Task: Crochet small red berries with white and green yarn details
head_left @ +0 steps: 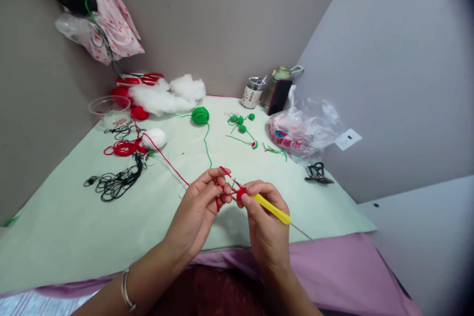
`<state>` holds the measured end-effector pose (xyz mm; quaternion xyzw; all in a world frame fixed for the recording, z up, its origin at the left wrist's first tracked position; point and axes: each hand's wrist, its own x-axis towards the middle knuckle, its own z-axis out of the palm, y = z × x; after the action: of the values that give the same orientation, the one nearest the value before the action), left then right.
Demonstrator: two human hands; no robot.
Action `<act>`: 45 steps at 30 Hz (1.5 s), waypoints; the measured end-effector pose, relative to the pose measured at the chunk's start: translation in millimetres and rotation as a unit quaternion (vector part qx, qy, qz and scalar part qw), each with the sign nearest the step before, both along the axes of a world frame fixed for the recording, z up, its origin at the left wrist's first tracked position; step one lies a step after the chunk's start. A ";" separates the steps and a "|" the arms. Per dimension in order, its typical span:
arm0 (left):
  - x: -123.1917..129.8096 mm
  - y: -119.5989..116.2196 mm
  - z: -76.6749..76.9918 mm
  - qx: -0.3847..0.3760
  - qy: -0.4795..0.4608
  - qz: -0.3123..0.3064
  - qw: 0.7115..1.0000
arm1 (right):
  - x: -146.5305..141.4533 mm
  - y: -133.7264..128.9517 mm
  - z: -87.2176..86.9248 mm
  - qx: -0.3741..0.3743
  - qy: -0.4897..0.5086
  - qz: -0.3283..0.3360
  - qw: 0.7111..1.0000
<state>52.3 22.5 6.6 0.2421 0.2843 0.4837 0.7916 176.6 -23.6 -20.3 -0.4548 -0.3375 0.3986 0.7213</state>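
Observation:
Near the table's front edge, my right hand (267, 215) is closed round a crochet hook with a yellow handle (273, 209), its metal shaft sticking out at the lower right. A small red crocheted piece (240, 193) sits at my right fingertips. My left hand (202, 202), just to the left, pinches red yarn (170, 164), which loops over its fingers and runs back to the red tangle. A bracelet (127, 290) circles my left wrist. Behind the hands lie a green yarn ball (200, 115) and small green balls on stems (242, 129).
At the left lie a black yarn tangle (118, 182), red yarn (126, 148) and a white ball (154, 138). White stuffing (159, 98) is at the back. A pen tin (251, 94), phone (280, 97), plastic bag (296, 131) and black clip (317, 174) stand or lie right.

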 end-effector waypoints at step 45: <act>0.2 -11.0 -3.0 0.034 0.058 -0.063 0.996 | 10.4 -3.9 -0.8 0.194 -0.412 -0.111 0.883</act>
<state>52.5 11.5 3.7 0.3142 0.2973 0.4274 0.7939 186.9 -27.4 -21.1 -0.4635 -0.6223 0.0193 0.6305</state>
